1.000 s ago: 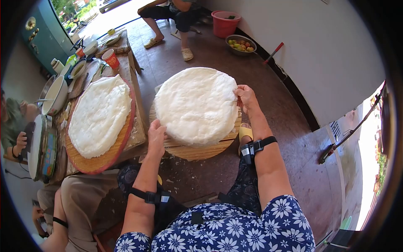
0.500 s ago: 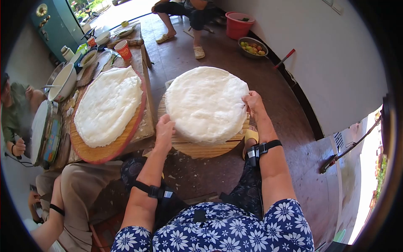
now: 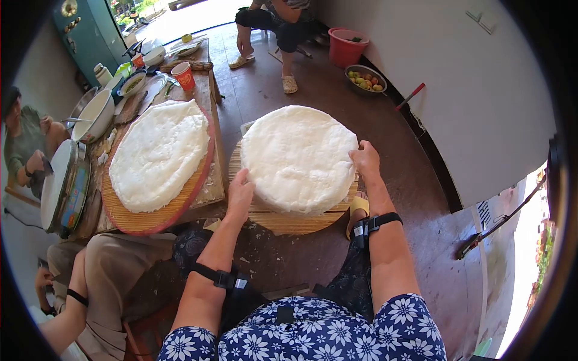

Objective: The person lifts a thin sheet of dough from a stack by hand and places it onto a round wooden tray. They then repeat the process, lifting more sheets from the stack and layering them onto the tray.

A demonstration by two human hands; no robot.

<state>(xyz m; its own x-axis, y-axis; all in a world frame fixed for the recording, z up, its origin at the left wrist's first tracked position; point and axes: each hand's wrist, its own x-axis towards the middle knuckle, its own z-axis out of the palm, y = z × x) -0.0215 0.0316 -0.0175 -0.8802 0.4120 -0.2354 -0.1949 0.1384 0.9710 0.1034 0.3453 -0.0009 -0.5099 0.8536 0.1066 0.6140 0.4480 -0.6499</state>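
Note:
A thick round stack of white, thin pancakes (image 3: pixel 298 159) lies before me on a round slatted board (image 3: pixel 283 224). The fingers of my left hand (image 3: pixel 241 192) are pinched at the stack's left edge. On the opposite side my right hand (image 3: pixel 366 161) pinches the rim of the top pancake between thumb and fingers. What lies under the fingertips is partly hidden. To the left, another white pancake (image 3: pixel 159 155) covers most of a round slatted tray with a red rim (image 3: pixel 135 224), which rests on the table's edge.
Bowls, including a large white bowl (image 3: pixel 95 117), and a red paper cup (image 3: pixel 183 76) crowd the wooden table (image 3: pixel 211 174). A person (image 3: pixel 30 141) works at a round griddle (image 3: pixel 58 180) at left. Another person sits ahead, near a red bucket (image 3: pixel 348 48) and a fruit basin (image 3: pixel 365 79).
My left hand has shifted slightly onto the stack's left edge, and my right hand keeps its pinch. The person at the griddle has moved a hand higher, over the griddle.

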